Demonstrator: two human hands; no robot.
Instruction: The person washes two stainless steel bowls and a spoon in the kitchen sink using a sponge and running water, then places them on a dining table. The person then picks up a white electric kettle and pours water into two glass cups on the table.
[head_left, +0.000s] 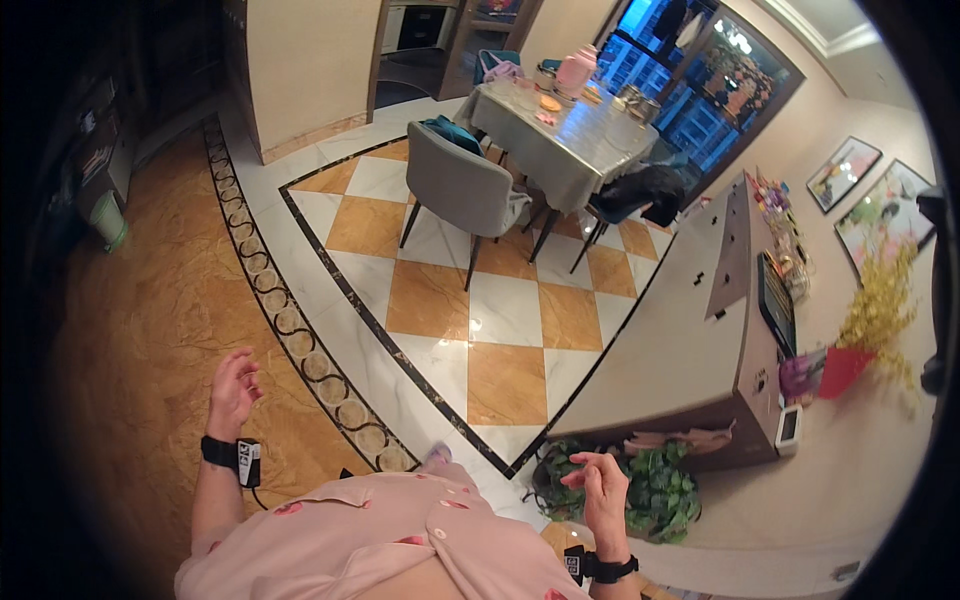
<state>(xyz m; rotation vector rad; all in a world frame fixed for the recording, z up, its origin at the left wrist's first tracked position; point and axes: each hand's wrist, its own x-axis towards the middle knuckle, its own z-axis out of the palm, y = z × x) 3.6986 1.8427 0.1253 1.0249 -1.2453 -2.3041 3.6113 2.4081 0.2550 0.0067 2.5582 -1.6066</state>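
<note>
My left hand (234, 391) hangs over the brown marbled floor at the lower left, fingers loosely curled and apart, holding nothing. A black strap with a small device (248, 463) is around that wrist. My right hand (600, 484) is at the lower right in front of a leafy green plant (664, 487), its fingers bent and nothing seen in them. Another black strap (611, 568) with a device circles the right wrist. Between the hands is the pink patterned top (397, 525) that I wear, with one shoe (439, 453) showing beyond it.
A grey chair (461, 176) stands before a dining table with a shiny cloth (517, 131), which bears a pink thermos jug (576, 73) and glassware. A long sideboard (645, 337) runs along the right, with yellow flowers (877, 300) near it. A pale bin (109, 221) stands far left.
</note>
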